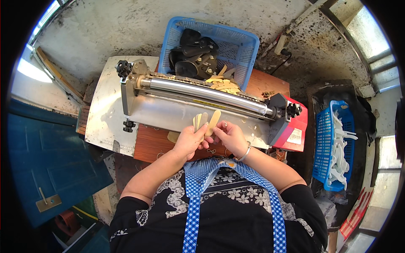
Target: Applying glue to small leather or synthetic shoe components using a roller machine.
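My left hand [190, 141] is closed around a small fan of flat, round-ended strips [199, 119], some pale yellow and one greyish. Close beside it, my right hand [231, 138] pinches the lower end of a longer yellow strip [214, 119], which stands upright between the two hands. Both hands are held just in front of the roller machine [206, 93], over its metal front plate. What the strips are made of, I cannot tell. A heap of similar yellow strips [226, 86] lies behind the roller.
Behind the machine stands a blue plastic basket [249, 44] with black pieces [195, 55] inside. Black knobs [124, 68] stick out at the machine's ends. To the right, another blue basket [321, 145] holds white curved pieces [337, 158]. A blue door [55, 152] is at left.
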`<action>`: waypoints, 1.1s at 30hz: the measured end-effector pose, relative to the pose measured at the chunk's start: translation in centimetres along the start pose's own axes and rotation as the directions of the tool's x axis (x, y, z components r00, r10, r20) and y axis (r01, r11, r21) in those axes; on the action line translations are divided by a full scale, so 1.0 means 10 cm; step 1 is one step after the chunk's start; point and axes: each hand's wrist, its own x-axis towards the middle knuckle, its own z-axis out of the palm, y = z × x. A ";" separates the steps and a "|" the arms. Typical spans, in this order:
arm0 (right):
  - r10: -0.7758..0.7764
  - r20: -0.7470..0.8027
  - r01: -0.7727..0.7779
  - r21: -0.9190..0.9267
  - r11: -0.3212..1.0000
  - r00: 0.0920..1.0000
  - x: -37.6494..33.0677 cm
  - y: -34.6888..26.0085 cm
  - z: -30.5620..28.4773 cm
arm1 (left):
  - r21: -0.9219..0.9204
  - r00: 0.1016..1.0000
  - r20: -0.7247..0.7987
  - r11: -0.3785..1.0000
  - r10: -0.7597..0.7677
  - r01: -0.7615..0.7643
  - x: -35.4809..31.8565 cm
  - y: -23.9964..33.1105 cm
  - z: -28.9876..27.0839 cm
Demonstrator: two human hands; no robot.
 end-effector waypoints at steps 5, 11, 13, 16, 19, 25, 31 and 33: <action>0.501 0.045 -0.477 0.386 0.789 0.864 0.12 -0.12 -0.22 | -0.211 0.995 0.102 0.978 0.020 0.002 0.00 -0.02 -0.14; 0.370 0.019 -0.347 0.397 0.850 0.929 0.11 -0.19 -0.19 | -0.116 0.988 0.147 0.993 0.049 -0.032 -0.07 0.06 -0.04; 0.285 0.038 -0.282 0.303 0.910 0.958 0.03 -0.16 -0.06 | -0.068 0.989 0.140 0.997 0.041 -0.032 -0.08 0.06 0.00; 0.189 0.052 -0.195 0.189 0.962 0.981 0.04 -0.08 -0.05 | 0.002 0.991 0.136 1.000 0.012 -0.012 -0.08 0.06 0.02; 0.315 0.046 -0.309 0.367 0.877 0.948 0.05 -0.10 -0.11 | 0.163 0.996 0.080 0.987 -0.025 0.012 -0.04 0.02 -0.04; 0.393 -0.003 -0.364 0.374 0.853 0.919 0.02 -0.11 -0.25 | -0.212 0.984 0.170 0.977 0.060 -0.023 -0.02 -0.03 -0.18; 0.220 -0.155 -0.139 0.414 0.900 0.963 0.10 -0.06 -0.25 | -0.137 0.994 0.109 0.990 0.029 -0.014 -0.05 0.06 -0.08; 0.205 -0.257 -0.059 0.480 0.875 0.944 0.11 -0.07 -0.23 | -0.117 0.996 0.078 0.993 0.036 -0.027 -0.04 0.05 -0.05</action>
